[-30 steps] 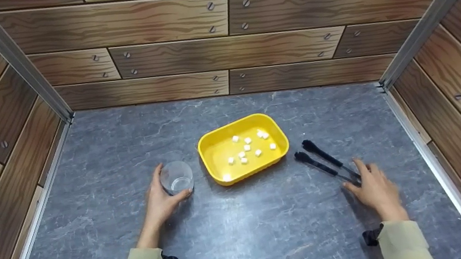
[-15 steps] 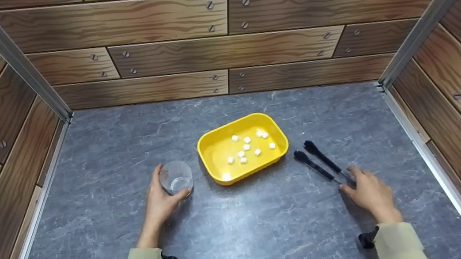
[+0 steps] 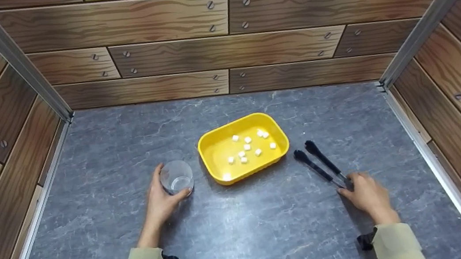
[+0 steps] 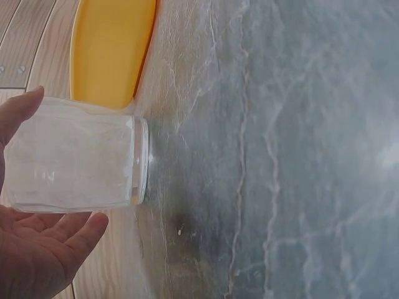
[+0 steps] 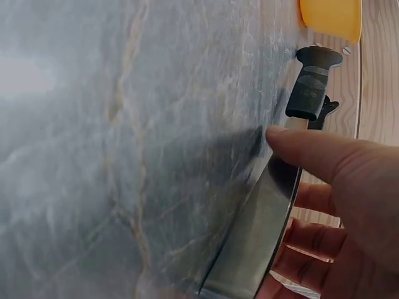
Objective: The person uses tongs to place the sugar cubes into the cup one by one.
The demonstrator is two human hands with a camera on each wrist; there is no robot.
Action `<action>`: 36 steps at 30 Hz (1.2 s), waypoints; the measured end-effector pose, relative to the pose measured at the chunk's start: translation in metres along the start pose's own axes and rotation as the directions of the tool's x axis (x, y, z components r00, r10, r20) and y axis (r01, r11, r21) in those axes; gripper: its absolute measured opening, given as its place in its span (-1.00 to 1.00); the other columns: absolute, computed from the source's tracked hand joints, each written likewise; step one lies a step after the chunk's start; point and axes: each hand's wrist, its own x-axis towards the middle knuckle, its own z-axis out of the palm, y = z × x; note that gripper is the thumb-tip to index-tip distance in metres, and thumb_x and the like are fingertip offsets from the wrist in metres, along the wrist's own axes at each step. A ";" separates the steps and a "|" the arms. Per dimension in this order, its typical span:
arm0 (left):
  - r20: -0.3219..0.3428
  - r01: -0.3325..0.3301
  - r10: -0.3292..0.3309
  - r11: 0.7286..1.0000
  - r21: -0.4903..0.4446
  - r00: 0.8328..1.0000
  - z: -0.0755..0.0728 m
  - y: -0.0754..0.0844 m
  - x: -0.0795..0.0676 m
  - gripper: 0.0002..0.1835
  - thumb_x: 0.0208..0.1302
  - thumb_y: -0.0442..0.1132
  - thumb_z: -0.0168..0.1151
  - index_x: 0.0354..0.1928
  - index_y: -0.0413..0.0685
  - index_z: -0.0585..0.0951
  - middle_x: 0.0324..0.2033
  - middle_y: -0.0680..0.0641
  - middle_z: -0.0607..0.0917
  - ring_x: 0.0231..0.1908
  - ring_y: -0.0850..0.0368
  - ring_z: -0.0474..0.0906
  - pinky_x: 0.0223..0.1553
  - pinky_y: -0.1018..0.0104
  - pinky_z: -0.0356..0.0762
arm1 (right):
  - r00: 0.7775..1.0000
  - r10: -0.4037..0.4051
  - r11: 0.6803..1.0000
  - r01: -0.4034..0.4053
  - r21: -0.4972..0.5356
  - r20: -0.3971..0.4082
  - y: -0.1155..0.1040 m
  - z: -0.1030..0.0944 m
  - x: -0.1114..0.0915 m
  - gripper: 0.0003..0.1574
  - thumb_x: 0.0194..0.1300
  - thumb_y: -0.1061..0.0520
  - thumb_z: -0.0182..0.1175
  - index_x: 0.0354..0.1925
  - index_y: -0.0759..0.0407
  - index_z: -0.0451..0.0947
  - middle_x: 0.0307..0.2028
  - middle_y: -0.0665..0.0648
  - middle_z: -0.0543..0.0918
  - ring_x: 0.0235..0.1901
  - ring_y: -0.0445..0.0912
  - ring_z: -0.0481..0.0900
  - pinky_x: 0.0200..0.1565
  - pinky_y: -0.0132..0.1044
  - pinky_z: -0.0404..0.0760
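Note:
My left hand (image 3: 163, 198) holds a clear cup (image 3: 178, 176), thumb on its near side and fingers on the far left. In the left wrist view the cup (image 4: 81, 159) has its base at the tabletop. My right hand (image 3: 366, 194) grips black-tipped metal tongs (image 3: 325, 157) near their middle, the two arms spread apart. The right wrist view shows my thumb (image 5: 312, 149) against one metal arm, with the other fingers (image 5: 312, 237) behind it. Between my hands stands a yellow tray (image 3: 219, 178) with several small white cubes (image 3: 247, 147) scattered inside.
Grey marbled tabletop (image 3: 245, 243) surrounds everything. Wood-patterned panels (image 3: 163, 22) rise at the back and both sides, with metal rails (image 3: 425, 19) at the corners. The tongs' black tips point toward the tray's right end.
My right hand has slid left and slightly nearer to me, its fingers closing round the tongs; the tongs have turned a little. The left hand, cup and tray stay as they were.

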 end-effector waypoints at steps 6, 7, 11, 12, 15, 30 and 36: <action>-0.009 -0.011 0.011 1.000 -0.009 1.000 0.001 -0.001 0.000 0.12 -0.08 -0.15 0.61 0.48 -0.20 0.12 0.37 -0.35 0.28 0.34 -0.27 0.21 0.32 -0.14 0.20 | 1.000 -0.005 1.000 0.005 -0.007 0.016 0.003 -0.002 -0.001 -0.36 0.28 -0.11 0.32 0.01 0.42 0.50 -0.15 0.42 0.58 -0.24 0.28 0.58 -0.32 0.22 0.53; -0.011 -0.012 0.012 1.000 -0.011 1.000 0.001 -0.001 0.000 0.12 -0.08 -0.15 0.61 0.48 -0.20 0.12 0.37 -0.35 0.28 0.34 -0.27 0.21 0.32 -0.13 0.20 | 1.000 -0.001 1.000 0.001 -0.002 0.023 0.003 -0.003 -0.001 -0.36 0.28 -0.12 0.31 0.01 0.41 0.51 -0.17 0.40 0.59 -0.26 0.26 0.58 -0.34 0.20 0.53; -0.017 -0.019 0.018 1.000 -0.018 1.000 0.002 -0.002 0.000 0.12 -0.09 -0.16 0.61 0.47 -0.23 0.14 0.36 -0.37 0.28 0.34 -0.28 0.21 0.32 -0.15 0.21 | 0.999 0.013 0.999 -0.014 0.029 0.041 0.004 -0.006 -0.003 -0.39 0.30 -0.14 0.29 -0.02 0.37 0.53 -0.26 0.30 0.62 -0.38 0.14 0.57 -0.41 0.13 0.51; -0.017 -0.022 0.021 1.000 -0.022 1.000 0.002 -0.002 0.000 0.12 -0.09 -0.16 0.61 0.46 -0.24 0.14 0.36 -0.37 0.28 0.34 -0.29 0.21 0.31 -0.16 0.21 | 0.999 0.015 0.999 -0.017 0.043 0.044 0.004 -0.007 -0.004 -0.41 0.30 -0.14 0.29 -0.02 0.36 0.53 -0.29 0.27 0.62 -0.41 0.10 0.55 -0.42 0.10 0.50; -0.020 -0.025 0.024 0.999 -0.034 1.000 0.002 -0.003 0.000 0.12 -0.10 -0.17 0.62 0.46 -0.26 0.14 0.36 -0.38 0.28 0.34 -0.29 0.21 0.31 -0.16 0.21 | 0.999 0.014 0.996 -0.018 0.085 0.047 0.006 -0.010 -0.006 -0.45 0.30 -0.12 0.29 -0.06 0.33 0.53 -0.39 0.18 0.60 -0.48 0.03 0.49 -0.46 0.02 0.46; -0.009 0.017 -0.017 1.000 -0.016 1.000 0.003 -0.003 0.001 0.09 -0.09 -0.18 0.59 0.44 -0.34 0.15 0.34 -0.41 0.29 0.32 -0.31 0.24 0.31 -0.15 0.22 | 0.999 0.008 0.980 -0.018 0.198 0.052 0.013 -0.018 -0.010 -0.36 0.30 -0.14 0.29 0.00 0.41 0.50 -0.31 0.20 0.63 -0.37 0.04 0.55 -0.32 0.11 0.50; 0.001 0.027 -0.027 1.000 -0.016 1.000 0.003 -0.003 0.001 0.11 -0.08 -0.15 0.59 0.45 -0.31 0.13 0.35 -0.40 0.27 0.32 -0.31 0.23 0.30 -0.17 0.22 | 1.000 -0.001 0.981 0.001 0.192 0.002 0.013 -0.018 -0.012 -0.40 0.22 -0.09 0.38 -0.04 0.39 0.53 -0.40 0.13 0.62 -0.45 -0.02 0.51 -0.39 0.02 0.50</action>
